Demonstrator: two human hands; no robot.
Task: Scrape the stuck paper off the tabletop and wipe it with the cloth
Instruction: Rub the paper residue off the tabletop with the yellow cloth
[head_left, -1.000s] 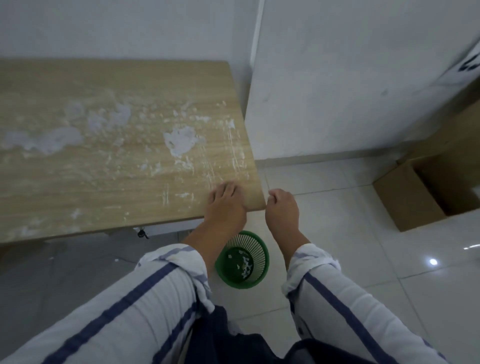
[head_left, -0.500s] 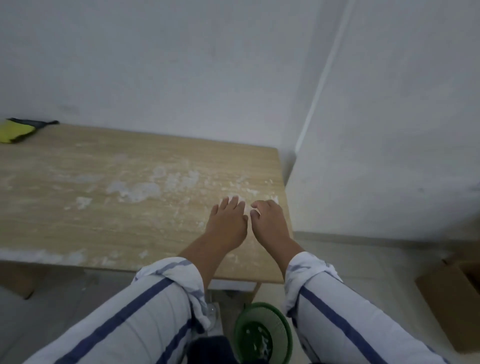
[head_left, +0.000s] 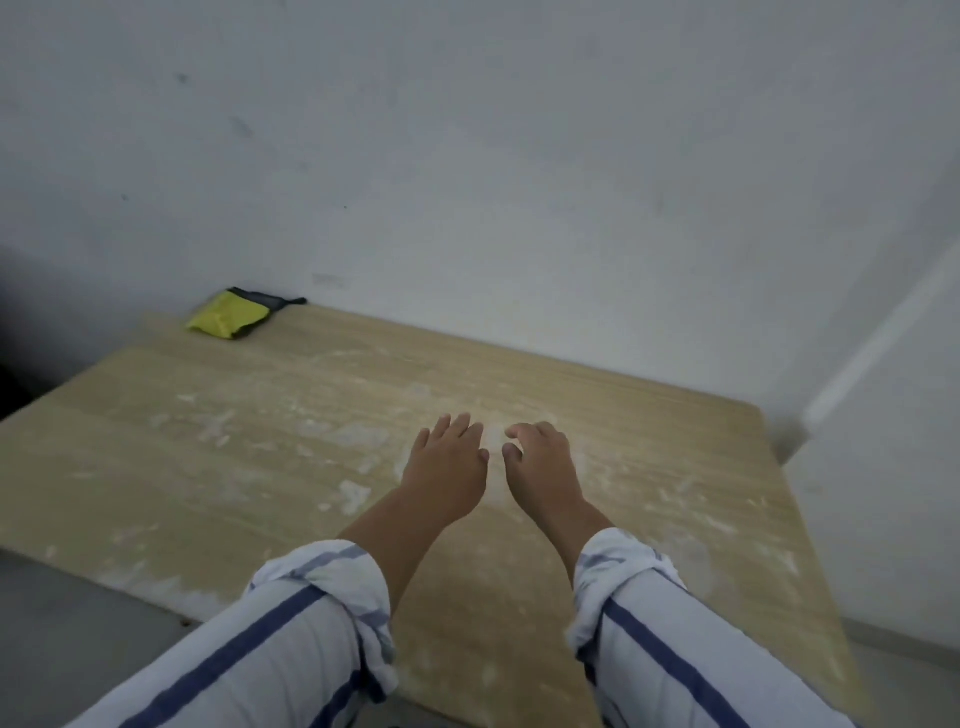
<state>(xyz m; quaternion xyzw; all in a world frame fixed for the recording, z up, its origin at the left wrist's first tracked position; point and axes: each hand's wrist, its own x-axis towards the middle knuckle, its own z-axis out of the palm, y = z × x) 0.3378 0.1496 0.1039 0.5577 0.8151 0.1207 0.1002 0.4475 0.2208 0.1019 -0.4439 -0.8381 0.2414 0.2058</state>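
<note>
A light wooden tabletop (head_left: 156, 467) carries white patches of stuck paper residue (head_left: 354, 494), thickest across its middle and along the right side. My left hand (head_left: 444, 467) hovers flat over the middle of the table with straight fingers. Close to its right, my right hand (head_left: 540, 467) has loosely curled fingers, the index and thumb apart, and I see nothing held in it. A small white patch (head_left: 493, 434) shows between the two hands. A folded yellow cloth (head_left: 228, 314) with a dark edge lies at the table's far left corner, well beyond both hands.
A white wall (head_left: 467, 182) runs directly behind the table. A second wall (head_left: 883, 467) stands close along the table's right edge. Grey floor (head_left: 62, 623) shows at the near left. My striped sleeves fill the bottom of the view.
Both hands moved from the table's near right corner inward to its middle. The view tilted up, so the green basket and cardboard box left the view and the yellow cloth came in.
</note>
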